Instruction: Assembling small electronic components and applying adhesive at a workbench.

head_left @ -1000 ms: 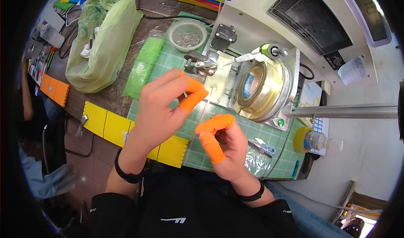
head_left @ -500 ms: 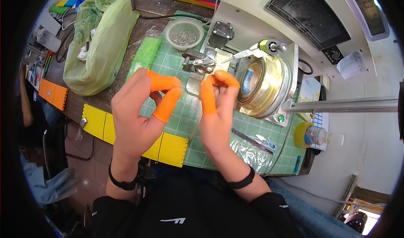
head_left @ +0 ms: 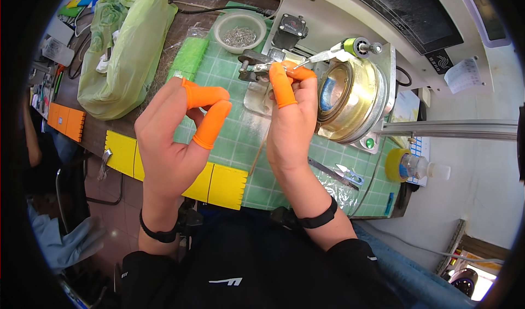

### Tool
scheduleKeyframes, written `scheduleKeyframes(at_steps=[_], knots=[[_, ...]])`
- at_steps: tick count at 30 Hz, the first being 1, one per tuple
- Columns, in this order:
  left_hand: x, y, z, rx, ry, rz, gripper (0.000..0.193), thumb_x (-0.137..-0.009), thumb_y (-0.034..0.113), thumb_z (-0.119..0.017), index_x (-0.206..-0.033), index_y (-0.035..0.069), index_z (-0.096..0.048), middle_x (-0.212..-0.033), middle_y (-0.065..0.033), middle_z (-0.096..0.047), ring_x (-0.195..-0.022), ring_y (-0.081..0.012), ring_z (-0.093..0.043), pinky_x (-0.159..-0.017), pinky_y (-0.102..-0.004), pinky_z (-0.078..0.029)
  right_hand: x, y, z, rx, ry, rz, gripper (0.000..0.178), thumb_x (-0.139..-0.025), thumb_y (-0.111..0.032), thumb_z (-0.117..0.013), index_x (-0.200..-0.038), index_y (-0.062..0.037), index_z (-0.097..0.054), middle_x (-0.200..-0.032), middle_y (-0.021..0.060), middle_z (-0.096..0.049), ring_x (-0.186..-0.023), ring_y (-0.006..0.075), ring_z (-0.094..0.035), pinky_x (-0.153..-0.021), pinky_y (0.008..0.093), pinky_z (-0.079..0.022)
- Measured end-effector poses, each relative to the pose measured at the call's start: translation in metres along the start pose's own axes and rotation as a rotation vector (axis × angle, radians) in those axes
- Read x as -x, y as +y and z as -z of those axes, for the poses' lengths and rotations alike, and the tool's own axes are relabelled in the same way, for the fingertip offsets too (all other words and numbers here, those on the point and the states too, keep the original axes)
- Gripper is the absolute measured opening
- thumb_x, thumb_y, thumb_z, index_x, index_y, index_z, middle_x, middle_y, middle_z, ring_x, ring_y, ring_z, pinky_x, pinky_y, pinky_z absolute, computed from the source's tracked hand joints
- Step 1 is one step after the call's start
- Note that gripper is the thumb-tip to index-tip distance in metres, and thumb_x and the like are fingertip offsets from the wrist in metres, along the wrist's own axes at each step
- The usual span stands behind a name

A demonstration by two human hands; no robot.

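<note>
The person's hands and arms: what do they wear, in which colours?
The left hand and right hand each wear snug orange finger covers on thumb and forefinger. There is a black wristband on each side, and the black sleeves bear small white marks.

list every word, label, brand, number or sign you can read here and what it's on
No wording or brand is copied out here; only where markings stand:
Dark screen panel: pale lettering and a wavy white emblem.
Paper slip on the machine: print too small to read.
Black block: light marking, too small to read.
Black top: white emblem on the front, no readable word.
</note>
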State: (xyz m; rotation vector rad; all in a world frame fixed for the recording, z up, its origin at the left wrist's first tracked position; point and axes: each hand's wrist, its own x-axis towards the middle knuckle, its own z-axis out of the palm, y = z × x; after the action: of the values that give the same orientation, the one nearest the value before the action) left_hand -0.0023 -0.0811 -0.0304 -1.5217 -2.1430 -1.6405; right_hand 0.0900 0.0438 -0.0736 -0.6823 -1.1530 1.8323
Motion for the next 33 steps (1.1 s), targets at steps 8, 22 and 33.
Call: scheduleKeyframes(at_steps=[8,22,33], knots=[[0.000,-0.003,0.001,0.024,0.009,0.020,0.013,-0.081,-0.003,-0.076,-0.093,-0.002,-0.070,-0.080,-0.0083,-0.063,-0.065,-0.0153,-0.056,-0.057,-0.0249,-0.044,0.020,0.015,0.020,-0.012,-0.009,0.028,0.010,-0.105,-0.014,-0.058,-0.112,-0.0091,-0.053,-0.103,-0.0007,-0.053,-0.089,0.0084,-0.048,-0.082,0.0275,-0.043],[-0.008,0.010,-0.024,0.196,-0.242,0.112,0.020,-0.085,0.009,-0.073,-0.102,-0.001,-0.072,-0.089,-0.0077,-0.062,-0.074,-0.0151,-0.058,-0.063,-0.0261,-0.046,0.051,-0.014,0.029,0.068,-0.363,-0.093,0.028,-0.097,0.002,-0.060,-0.123,-0.0027,-0.050,-0.114,0.0041,-0.059,-0.103,0.0115,-0.060,-0.089,0.0270,-0.047],[0.019,0.021,-0.015,0.058,-0.193,-0.041,0.018,-0.075,0.004,-0.081,-0.092,0.003,-0.074,-0.092,-0.0096,-0.065,-0.074,-0.0197,-0.061,-0.065,-0.0277,-0.048,0.054,-0.035,0.062,0.596,-0.608,-0.077,0.015,-0.093,-0.006,-0.068,-0.104,0.0008,-0.060,-0.085,0.0077,-0.059,-0.072,0.0176,-0.056,-0.067,0.0329,-0.046]])
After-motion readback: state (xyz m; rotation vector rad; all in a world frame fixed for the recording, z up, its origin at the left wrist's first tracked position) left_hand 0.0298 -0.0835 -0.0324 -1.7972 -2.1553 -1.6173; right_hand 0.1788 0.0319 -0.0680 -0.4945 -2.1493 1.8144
